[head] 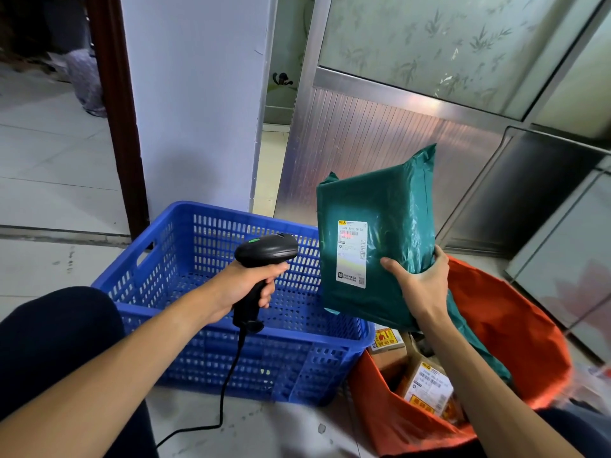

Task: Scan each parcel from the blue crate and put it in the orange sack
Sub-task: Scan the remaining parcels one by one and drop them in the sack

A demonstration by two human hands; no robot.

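My left hand (pixel 246 287) grips the handle of a black corded barcode scanner (pixel 266 251), whose head points right at a green plastic parcel (pixel 380 206). My right hand (pixel 418 285) holds that parcel upright by its lower right edge, with the white shipping label (pixel 352 254) facing me and the scanner. The parcel hangs over the right end of the blue crate (pixel 185 226) and the near edge of the orange sack (pixel 502 312). No parcel shows in the visible part of the crate. Several cardboard parcels (pixel 426 385) lie inside the sack.
The crate and the sack stand on a light tiled floor (pixel 49 180). A white wall (pixel 195 104) and a metal-framed frosted door (pixel 380 140) rise right behind them. My dark-trousered knee (pixel 56 338) is at the lower left. The scanner cable (pixel 228 385) trails down across the crate's front.
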